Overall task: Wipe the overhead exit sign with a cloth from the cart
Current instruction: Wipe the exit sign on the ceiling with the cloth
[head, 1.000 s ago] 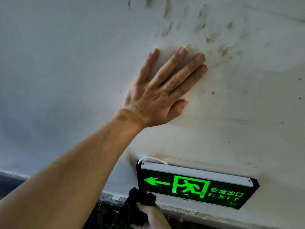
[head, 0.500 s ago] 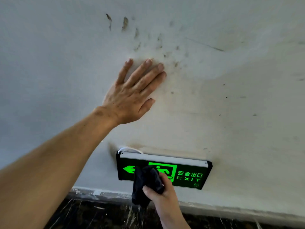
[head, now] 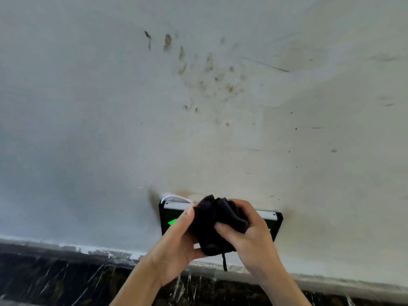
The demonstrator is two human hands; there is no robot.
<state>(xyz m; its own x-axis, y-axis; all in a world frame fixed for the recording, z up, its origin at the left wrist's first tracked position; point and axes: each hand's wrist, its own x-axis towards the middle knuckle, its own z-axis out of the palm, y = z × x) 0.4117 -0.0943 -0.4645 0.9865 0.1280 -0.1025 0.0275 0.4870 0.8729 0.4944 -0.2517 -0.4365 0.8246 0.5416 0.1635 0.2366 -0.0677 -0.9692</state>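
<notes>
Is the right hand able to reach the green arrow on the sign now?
Probably yes. The right hand is already in front of the exit sign, holding the dark cloth with the left hand. The left hand partly covers the green arrow.

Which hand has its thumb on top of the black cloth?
The right hand: its thumb presses onto the black cloth. The left hand cups it from the side.
</notes>
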